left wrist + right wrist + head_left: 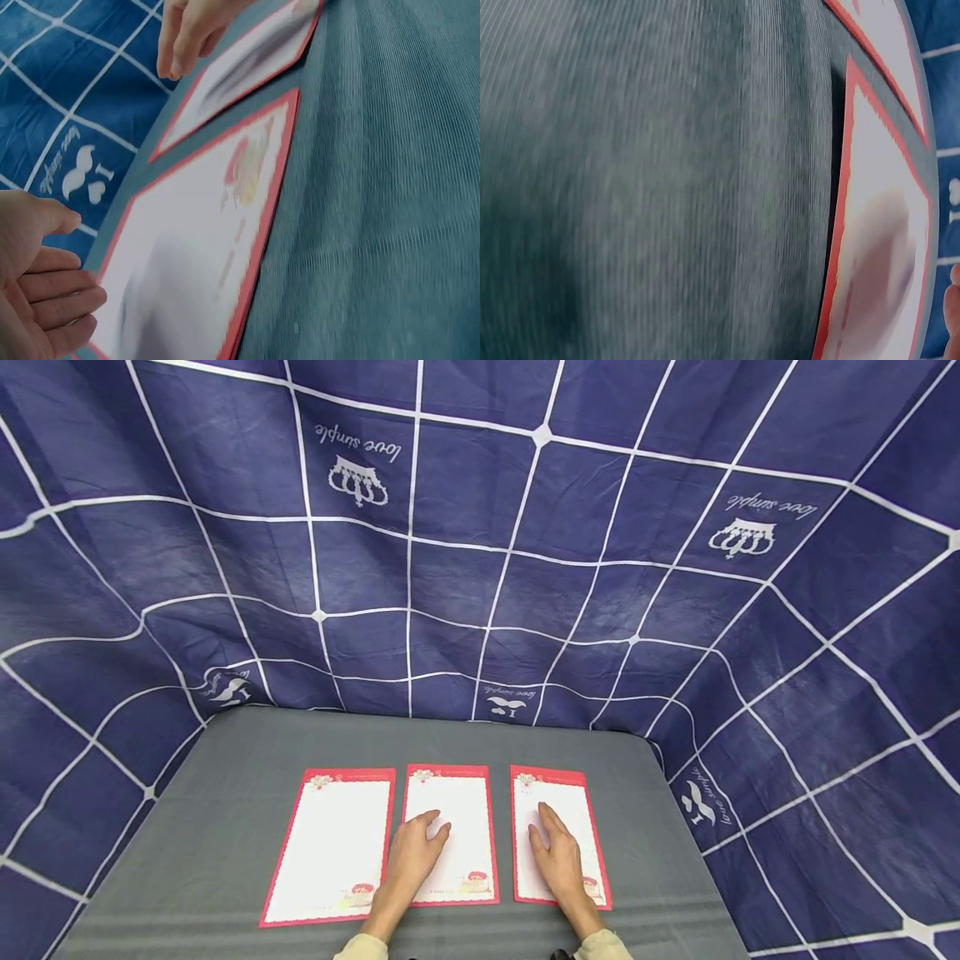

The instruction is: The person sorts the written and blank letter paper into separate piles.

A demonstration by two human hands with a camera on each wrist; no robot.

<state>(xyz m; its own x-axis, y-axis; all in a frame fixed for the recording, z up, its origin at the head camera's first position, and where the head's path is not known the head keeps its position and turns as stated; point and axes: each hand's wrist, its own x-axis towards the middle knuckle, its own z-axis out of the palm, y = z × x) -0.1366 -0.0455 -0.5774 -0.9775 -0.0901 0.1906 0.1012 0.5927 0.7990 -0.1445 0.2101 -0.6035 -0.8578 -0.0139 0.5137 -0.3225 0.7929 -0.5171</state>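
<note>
Three white sheets with red borders lie side by side. Over the left edge of the middle sheet (467, 839) is my left hand (412, 853), thumb apart from its loosely bent fingers, holding nothing. My right hand (561, 860) is over the right sheet (528, 881), fingers extended and thumb spread, also holding nothing. The left sheet (333, 843) has no hand on it. In the left wrist view, the left hand (49, 289) shows its palm side beside a sheet, with shadow on the paper. Only fingertips (952, 315) of the right hand show in the right wrist view.
A grey cloth (420, 739) covers the table under the sheets. Behind and at both sides hangs a dark blue curtain (465, 585) with white grid lines and printed crowns. Each sheet carries a flower print at its far edge and a cake print at its near edge.
</note>
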